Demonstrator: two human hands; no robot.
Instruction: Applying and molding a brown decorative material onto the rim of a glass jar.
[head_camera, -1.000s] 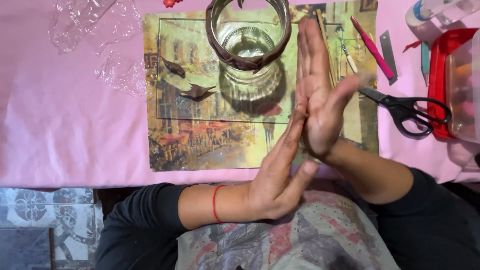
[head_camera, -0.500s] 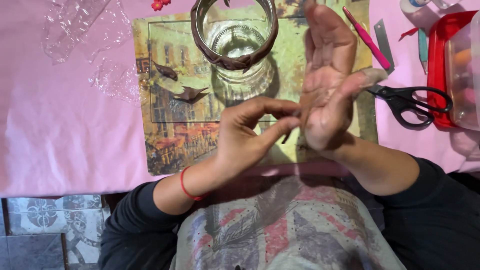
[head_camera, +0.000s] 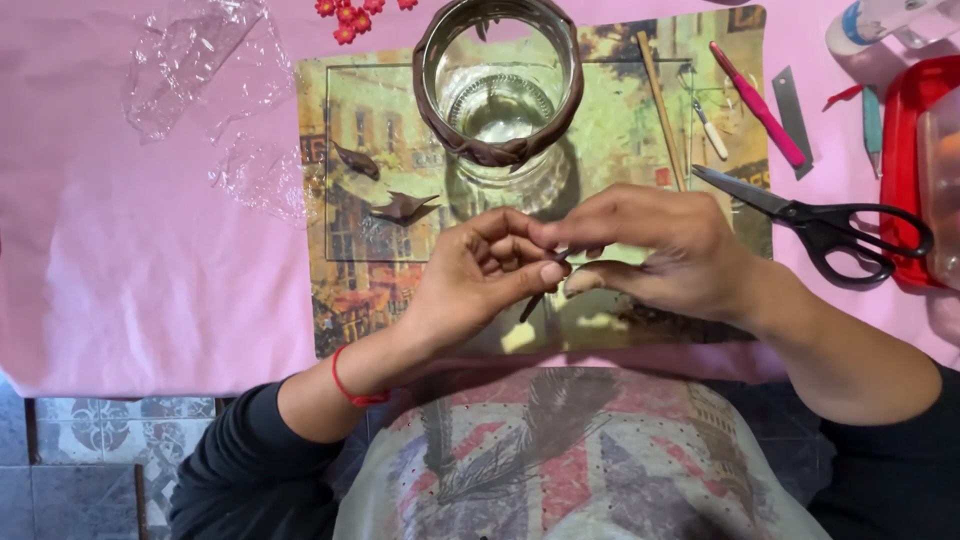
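While both hands meet over the picture placemat (head_camera: 640, 150), the left hand (head_camera: 475, 275) and right hand (head_camera: 650, 250) pinch a thin dark brown strip (head_camera: 533, 303) between their fingertips. Left fingers are curled in, thumb pressed along the top end of the strip; right thumb and forefinger close on the same spot, the other fingers bent loosely. The strip hangs slanting down below the thumbs, just above the mat's lower edge, near the person's chest.

Up ahead, a glass jar (head_camera: 498, 90) stands on the mat with a brown band (head_camera: 490, 152) wrapped around its rim. Two small brown leaf-shaped pieces (head_camera: 385, 190) lie on the mat to the left of the jar. Right of the jar, there's a wooden stick (head_camera: 661, 100), a pink-handled tool (head_camera: 757, 105) and black scissors (head_camera: 835, 225), blades pointing toward the hands. Crumpled clear plastic (head_camera: 200, 70) lies on the pink cloth (head_camera: 120, 280) at far left, and small red flowers (head_camera: 355, 14) sit at the top edge. A red container (head_camera: 900, 170) sits at far right.
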